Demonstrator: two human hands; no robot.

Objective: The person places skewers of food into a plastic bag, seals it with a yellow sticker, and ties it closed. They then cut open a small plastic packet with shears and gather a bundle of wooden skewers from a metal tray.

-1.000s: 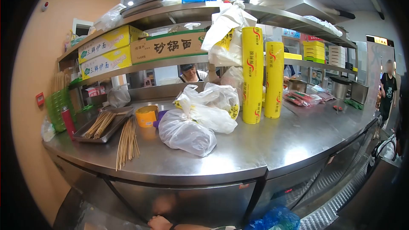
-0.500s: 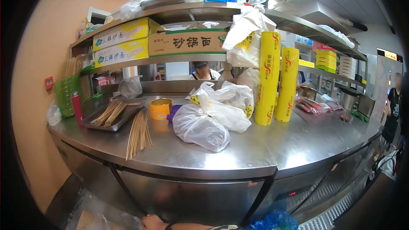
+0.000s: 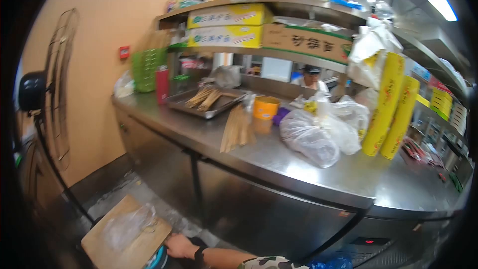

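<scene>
My right hand [image 3: 180,245] reaches in from the lower right, with a black band on its wrist and a camouflage sleeve above. Its fingers are curled at the right corner of a light wooden board [image 3: 97,239]; what they hold is hidden. A clear plastic bag [image 3: 124,230] lies on the board. Beneath the board's right edge shows the blue rim [image 3: 158,259] of a round container. My left hand is out of view.
On the steel counter [image 3: 279,152] are a tray [image 3: 172,103] of sticks, loose sticks [image 3: 236,132], an orange tub [image 3: 266,108], white bags [image 3: 308,137] and yellow rolls [image 3: 386,104]. A person [image 3: 309,77] is behind it. A black stand [image 3: 55,157] is at left.
The view has swung left and down, so the counter sits farther right. The board, the bag and more of my right forearm now show.
</scene>
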